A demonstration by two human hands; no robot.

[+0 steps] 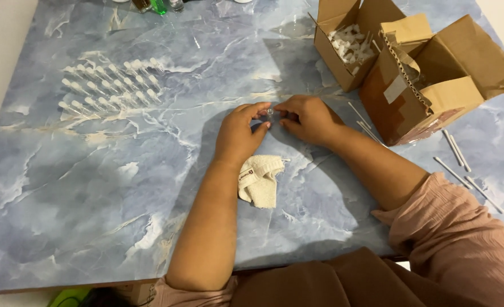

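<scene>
From the head camera, looking down on a blue marbled table [93, 187], the left hand [238, 136] and the right hand [309, 118] meet near the middle of the table, fingertips pinched together from either side on a tiny clear piece [269, 113], perhaps a small vial or cap; it is too small to tell which. Both hands are closed on it with thumb and forefinger, the other fingers curled loosely. Just below the left wrist lies a folded cream cloth [260, 181]. To the far left, well apart from the hands, stand neat rows of small clear pieces with white tips [110, 85], which look like finished ones set out in order. At the upper right an open cardboard box [343, 40] holds a heap of small white parts, and a second box [428, 85] lies tipped beside it. A few thin white sticks [454, 149] lie loose on the table near the boxes. Judging by the filled rows and the stocked box, a good share seems done, with much left.
</scene>
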